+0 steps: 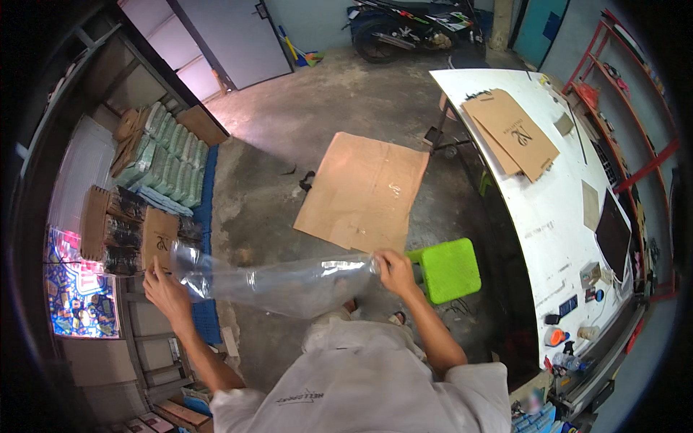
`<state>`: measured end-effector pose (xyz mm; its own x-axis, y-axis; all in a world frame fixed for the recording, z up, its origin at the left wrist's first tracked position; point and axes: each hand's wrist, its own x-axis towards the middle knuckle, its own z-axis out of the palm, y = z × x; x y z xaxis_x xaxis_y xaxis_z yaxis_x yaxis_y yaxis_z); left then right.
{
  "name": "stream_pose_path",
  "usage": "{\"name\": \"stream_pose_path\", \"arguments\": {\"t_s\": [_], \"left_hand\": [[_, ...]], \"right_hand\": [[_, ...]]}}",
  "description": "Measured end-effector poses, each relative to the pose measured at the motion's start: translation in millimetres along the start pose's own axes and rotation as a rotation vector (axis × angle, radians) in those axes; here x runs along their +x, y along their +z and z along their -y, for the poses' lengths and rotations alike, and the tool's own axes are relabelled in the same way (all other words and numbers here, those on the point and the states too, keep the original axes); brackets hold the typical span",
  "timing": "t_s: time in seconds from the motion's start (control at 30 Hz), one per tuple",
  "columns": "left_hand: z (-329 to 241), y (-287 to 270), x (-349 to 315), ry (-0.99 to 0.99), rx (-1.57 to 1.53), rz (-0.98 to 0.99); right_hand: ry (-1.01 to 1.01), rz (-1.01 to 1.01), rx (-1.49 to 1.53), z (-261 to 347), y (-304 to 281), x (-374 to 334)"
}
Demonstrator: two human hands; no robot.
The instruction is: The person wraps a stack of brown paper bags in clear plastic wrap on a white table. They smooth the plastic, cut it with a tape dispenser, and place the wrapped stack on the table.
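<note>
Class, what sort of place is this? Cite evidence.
Probably a small packing workshop: wrapped bundles stacked at left, brown cardboard pieces on a white worktable, and clear plastic in the right hand.

Over my feed I'm seeing a long, clear plastic film [289, 287] gleaming, glossy and crinkled; a flat brown cardboard sheet [361, 189] is looking matt, while a square lime-green plastic stool [452, 271] is looking smooth.

Cardboard sheet [361, 191] on floor [256, 195] ahead of plastic film [292, 285] — stool [452, 271] right, table [538, 224] farther right — packs [175, 159] left.
</note>
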<state>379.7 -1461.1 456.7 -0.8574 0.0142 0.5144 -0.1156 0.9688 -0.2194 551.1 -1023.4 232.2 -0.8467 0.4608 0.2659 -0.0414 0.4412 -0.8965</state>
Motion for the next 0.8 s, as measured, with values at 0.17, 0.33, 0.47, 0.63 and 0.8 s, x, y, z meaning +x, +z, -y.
{"name": "stream_pose_path", "arguments": {"t_s": [0.17, 0.33, 0.47, 0.63, 0.8], "left_hand": [[-163, -1, -32, 0.781, -1.000, 0.542], [-221, 103, -45, 0.849, -1.006, 1.013], [-215, 146, 6, 0.872, -1.204, 0.956], [-192, 183, 67, 0.943, -1.042, 0.982], [-205, 213, 60, 0.893, -1.283, 0.389]], "right_hand": [[-0.165, 0.237, -0.138, 62, 38, 24], [-0.013, 0.439, -0.271, 106, 69, 88], [0.065, 0.736, -0.659, 40, 35, 119], [0.056, 0.413, -0.319, 54, 41, 154], [0.304, 0.415, 0.093, 61, 67, 181]]}}
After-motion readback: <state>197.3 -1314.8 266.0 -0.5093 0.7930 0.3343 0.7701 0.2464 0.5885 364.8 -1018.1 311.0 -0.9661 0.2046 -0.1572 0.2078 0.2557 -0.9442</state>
